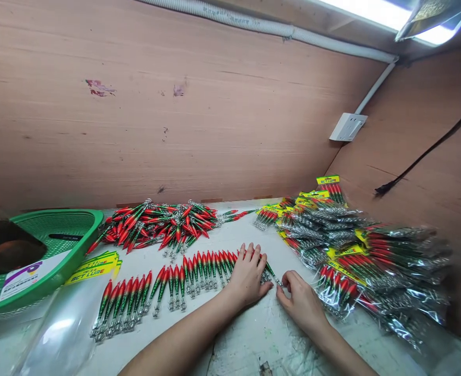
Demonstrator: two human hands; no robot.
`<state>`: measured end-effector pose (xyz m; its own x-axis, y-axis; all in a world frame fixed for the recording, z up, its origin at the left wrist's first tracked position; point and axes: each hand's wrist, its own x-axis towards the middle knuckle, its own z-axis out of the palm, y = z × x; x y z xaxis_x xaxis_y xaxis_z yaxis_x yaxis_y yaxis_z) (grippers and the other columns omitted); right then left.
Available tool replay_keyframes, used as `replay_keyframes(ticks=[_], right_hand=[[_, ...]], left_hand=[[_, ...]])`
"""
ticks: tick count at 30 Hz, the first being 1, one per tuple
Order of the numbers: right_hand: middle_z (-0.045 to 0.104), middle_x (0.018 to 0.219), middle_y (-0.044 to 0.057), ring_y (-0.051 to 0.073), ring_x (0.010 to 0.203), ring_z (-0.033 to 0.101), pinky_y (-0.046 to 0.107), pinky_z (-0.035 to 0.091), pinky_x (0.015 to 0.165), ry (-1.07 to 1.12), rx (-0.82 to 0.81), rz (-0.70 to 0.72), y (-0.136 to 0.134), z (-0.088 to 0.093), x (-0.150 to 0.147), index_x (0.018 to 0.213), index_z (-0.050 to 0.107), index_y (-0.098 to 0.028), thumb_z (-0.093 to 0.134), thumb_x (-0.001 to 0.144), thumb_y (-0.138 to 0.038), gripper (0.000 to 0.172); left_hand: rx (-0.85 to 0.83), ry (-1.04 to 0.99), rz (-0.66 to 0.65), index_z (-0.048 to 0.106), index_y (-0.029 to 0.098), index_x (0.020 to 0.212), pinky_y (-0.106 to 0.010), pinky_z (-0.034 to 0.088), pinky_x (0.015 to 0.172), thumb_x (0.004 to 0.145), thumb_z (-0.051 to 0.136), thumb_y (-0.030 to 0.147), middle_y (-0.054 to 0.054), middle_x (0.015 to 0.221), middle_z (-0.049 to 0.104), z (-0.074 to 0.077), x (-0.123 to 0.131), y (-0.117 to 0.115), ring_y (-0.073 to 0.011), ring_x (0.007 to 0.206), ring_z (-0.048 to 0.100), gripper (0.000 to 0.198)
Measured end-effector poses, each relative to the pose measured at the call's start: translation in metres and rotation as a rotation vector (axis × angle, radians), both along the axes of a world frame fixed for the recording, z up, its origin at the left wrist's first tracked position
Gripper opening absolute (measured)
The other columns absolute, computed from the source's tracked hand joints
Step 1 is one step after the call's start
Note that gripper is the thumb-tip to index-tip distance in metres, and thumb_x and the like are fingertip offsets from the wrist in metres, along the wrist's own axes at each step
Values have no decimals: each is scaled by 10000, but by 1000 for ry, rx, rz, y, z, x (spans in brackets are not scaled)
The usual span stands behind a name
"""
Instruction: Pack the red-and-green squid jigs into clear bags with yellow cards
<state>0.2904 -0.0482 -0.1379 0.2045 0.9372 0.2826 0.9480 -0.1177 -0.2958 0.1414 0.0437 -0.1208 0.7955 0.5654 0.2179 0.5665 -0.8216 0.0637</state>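
My left hand (249, 274) lies flat with its fingers stretched over the right end of a row of red and green lures (163, 286) laid side by side on the white table (253, 334). Close to its right, my right hand (299, 300) is curled in a pinch at the row's end, touching a lure (271, 271) near its hooks. What sits between those fingers is too small to name.
A loose heap of the same lures (160, 222) lies at the back. Bagged lures with yellow header cards (355, 250) pile up on the right. A green basket (50, 245), yellow cards (95, 265) and clear bags (66, 329) are on the left.
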Motion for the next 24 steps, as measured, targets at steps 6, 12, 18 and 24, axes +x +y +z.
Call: replay_keyframes(ticks=[6,12,18,24], right_hand=[[536,684,-2,160,558,530,271,322,525,-28,16,21,3,6,-2,703,404,-237,439,785,-281,99],[555,726,2,143,609,550,257,364,544,-39,4,43,10,6,2,727,464,-209,482,807,-238,86],[562,779,-17,98,643,526,251,443,594,-40,-17,65,24,1,6,819,547,-158,549,895,-332,190],[577,801,-12,104,678,555,266,473,622,-21,-27,90,29,-2,5,841,564,-149,559,897,-341,201]], left_hand=[[36,0,16,450,95,1344,-542,207,1102,856,380,592,-211,1441,418,-2,-1,2,-383,1340,349,700],[85,-5,17,455,83,1332,-559,223,1092,858,402,570,-224,1422,436,-5,0,3,-395,1324,368,682],[151,0,-45,451,51,1325,-540,190,1120,890,396,492,-227,1408,451,-5,3,6,-378,1332,362,622],[156,-9,-70,456,37,1317,-552,199,1117,912,389,419,-238,1392,464,-7,4,3,-369,1328,371,560]])
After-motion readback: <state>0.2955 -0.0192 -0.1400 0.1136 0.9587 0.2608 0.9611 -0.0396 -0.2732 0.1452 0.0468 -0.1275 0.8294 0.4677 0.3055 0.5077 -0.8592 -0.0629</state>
